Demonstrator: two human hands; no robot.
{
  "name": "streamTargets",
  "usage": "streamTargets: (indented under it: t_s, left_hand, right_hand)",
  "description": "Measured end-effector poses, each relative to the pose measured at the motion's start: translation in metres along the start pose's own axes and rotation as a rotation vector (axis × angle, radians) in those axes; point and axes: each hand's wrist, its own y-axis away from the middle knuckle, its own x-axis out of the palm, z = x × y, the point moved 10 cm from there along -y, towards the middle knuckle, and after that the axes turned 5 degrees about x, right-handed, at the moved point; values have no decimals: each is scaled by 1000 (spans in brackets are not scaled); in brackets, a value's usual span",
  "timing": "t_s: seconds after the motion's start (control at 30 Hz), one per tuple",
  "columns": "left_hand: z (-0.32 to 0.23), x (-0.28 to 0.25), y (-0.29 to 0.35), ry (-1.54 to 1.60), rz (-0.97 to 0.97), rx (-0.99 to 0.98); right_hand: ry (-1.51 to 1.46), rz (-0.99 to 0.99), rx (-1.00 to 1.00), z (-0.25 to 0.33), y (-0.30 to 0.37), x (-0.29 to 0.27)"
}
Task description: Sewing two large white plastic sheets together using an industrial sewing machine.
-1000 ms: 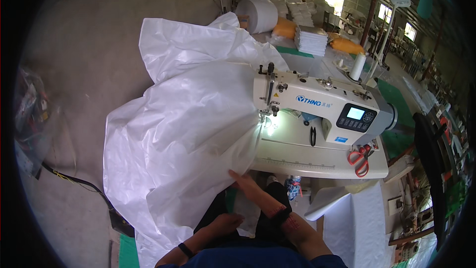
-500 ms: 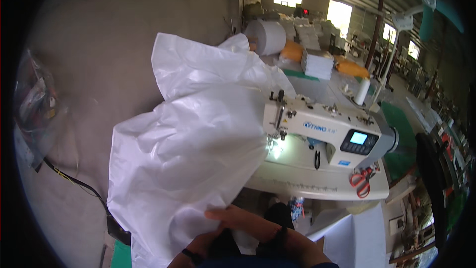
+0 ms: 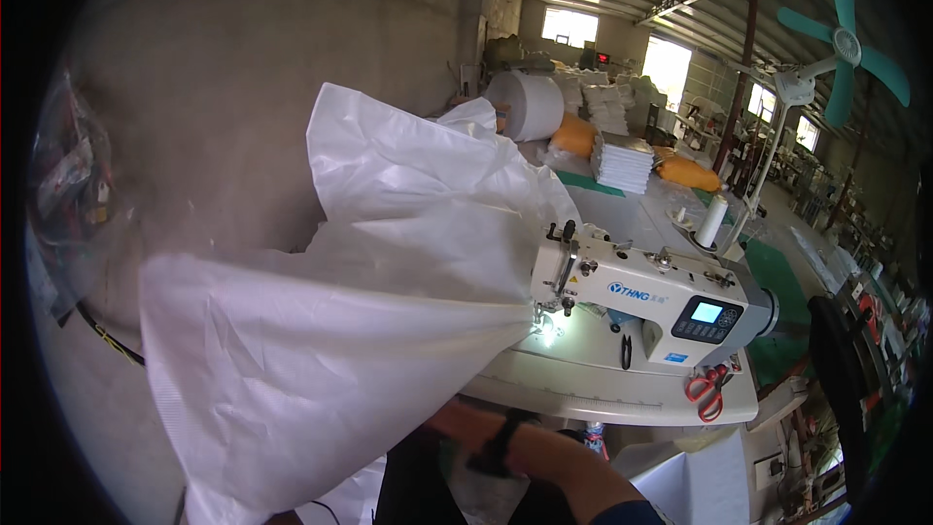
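Observation:
A large white woven plastic sheet (image 3: 292, 360) spreads across the left and middle of the view. Its right-hand edge runs in under the needle area of a white sewing machine (image 3: 632, 297), where a small lamp glows. My right hand (image 3: 455, 422), with a black band at the wrist, reaches in from the lower right to the sheet's lower edge. Its fingers are blurred and partly covered by the sheet, so their grip does not show. My left hand is out of sight; the raised sheet covers the lower left.
Red-handled scissors (image 3: 708, 395) and black thread snips (image 3: 626, 352) lie on the machine table (image 3: 544, 379). A thread cone (image 3: 712, 222) stands behind the machine. Folded white stacks (image 3: 623, 163) and a large white roll (image 3: 530, 105) sit farther back. A fan (image 3: 846, 47) stands at right.
The sheet's near left part has lifted and swung left, uncovering my dark-clad legs. My left forearm has gone out of sight. The view has tilted slightly upward.

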Motion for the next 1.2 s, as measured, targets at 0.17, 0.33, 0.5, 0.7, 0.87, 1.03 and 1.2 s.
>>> streamTargets:
  t_s: [0.17,0.33,0.5,0.7,0.87,1.03,1.2]
  left_hand:
    - [9,-15,-11,-94,-5,31]
    - [10,-20,-5,-163,20,50]
    - [-3,-11,24,-198,91,55]
    - [-18,-17,48,-277,161,79]
    - [-51,-25,68,-347,219,107]
    - [-78,-37,57,-437,258,170]
    - [-106,-47,57,-523,320,222]
  right_hand:
    - [12,64,2,2,2,8]
    - [-2,131,35,0,3,14]
    - [32,295,6,-15,32,47]
    - [-227,855,663,-105,302,115]
    - [-114,-217,760,-158,261,18]
    - [-710,8,699,-96,138,72]
    - [-1203,690,309,53,125,97]
